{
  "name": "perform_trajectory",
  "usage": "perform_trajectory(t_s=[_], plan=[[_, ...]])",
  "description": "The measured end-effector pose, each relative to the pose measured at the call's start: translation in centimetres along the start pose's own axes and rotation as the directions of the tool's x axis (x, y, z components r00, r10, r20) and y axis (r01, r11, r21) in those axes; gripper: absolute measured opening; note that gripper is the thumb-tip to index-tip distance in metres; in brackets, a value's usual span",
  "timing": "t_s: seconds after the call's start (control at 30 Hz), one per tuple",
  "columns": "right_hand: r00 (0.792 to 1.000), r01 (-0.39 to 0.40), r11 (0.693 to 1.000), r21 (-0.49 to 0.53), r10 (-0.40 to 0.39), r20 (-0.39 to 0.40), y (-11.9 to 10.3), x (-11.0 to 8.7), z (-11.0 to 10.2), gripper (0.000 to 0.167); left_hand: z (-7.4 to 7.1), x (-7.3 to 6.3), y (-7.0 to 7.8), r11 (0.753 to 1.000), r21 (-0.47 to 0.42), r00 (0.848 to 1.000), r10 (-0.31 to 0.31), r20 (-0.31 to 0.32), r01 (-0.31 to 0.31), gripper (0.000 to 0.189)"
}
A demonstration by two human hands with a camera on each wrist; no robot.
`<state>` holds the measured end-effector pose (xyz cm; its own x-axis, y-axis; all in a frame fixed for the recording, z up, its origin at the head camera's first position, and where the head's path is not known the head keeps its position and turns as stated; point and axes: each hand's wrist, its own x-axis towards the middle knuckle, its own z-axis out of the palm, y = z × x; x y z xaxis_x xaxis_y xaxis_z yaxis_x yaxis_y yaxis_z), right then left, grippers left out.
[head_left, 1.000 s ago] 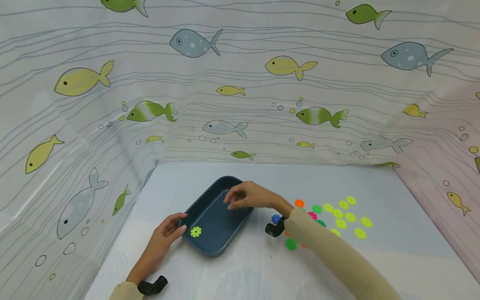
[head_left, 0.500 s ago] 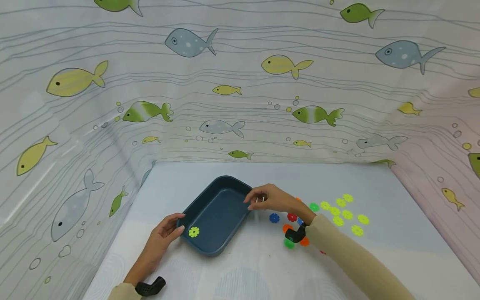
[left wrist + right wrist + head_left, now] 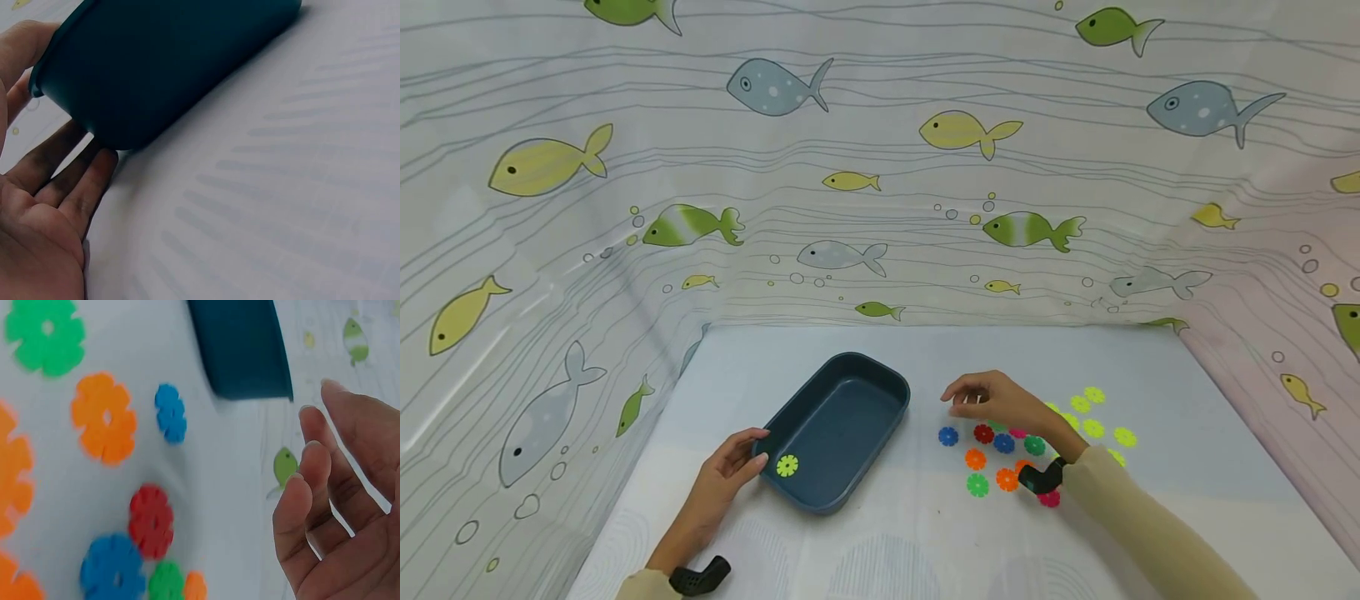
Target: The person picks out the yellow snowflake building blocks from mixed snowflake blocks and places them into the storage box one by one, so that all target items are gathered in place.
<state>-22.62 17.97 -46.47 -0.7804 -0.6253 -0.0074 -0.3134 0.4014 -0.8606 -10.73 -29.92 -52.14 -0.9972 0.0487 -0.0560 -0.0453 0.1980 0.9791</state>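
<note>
A dark blue rectangular tray (image 3: 846, 429) stands on the table, one yellow-green notched plastic disc (image 3: 787, 466) lying in its near left end. My left hand (image 3: 718, 483) holds that end by the rim; in the left wrist view its fingertips (image 3: 103, 164) rest against the tray's outer wall (image 3: 156, 69) near the base. My right hand (image 3: 1003, 402), fingers loosely bent and nothing between them, hovers right of the tray. Just below it lie a blue disc (image 3: 948, 436) and a red disc (image 3: 983, 433). Both show in the right wrist view too, apart from the fingertips.
Several notched discs in orange (image 3: 975, 458), green (image 3: 977, 485) and pink (image 3: 1049, 498) are scattered under the right forearm. A loose group of yellow discs (image 3: 1093, 428) lies farther right. Fish-printed sheeting (image 3: 880, 275) walls the white table (image 3: 880, 533) at the back and sides.
My right hand has moved from over the tray rightward past its rim to above the loose discs. The left hand keeps its place on the tray.
</note>
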Motion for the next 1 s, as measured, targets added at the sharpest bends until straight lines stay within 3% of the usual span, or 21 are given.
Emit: perform_trajectory(t_s=[0.27,0.53,0.8,1.0], plan=[[0.993,-0.089,0.996,0.005,0.089,-0.084,2.6,-4.1,-2.5,0.03,0.0,0.1,0.0,1.0,-0.007,1.0,0.011,0.005,-0.011,0.049],[0.964,-0.216,0.976,0.015,0.215,-0.153,4.3,-8.1,-4.4,0.03,-0.1,0.0,0.0,1.0,-0.009,1.0,0.011,0.01,-0.011,0.049],[0.932,-0.286,0.958,-0.008,0.276,-0.235,5.5,-12.1,-5.8,0.034,-0.1,0.0,-0.1,1.0,-0.012,1.0,0.01,0.018,-0.01,0.05],[0.915,-0.302,0.953,-0.037,0.278,-0.291,6.9,-14.9,-6.4,0.033,-0.1,0.0,0.0,1.0,-0.005,1.0,0.005,0.016,-0.005,0.049]])
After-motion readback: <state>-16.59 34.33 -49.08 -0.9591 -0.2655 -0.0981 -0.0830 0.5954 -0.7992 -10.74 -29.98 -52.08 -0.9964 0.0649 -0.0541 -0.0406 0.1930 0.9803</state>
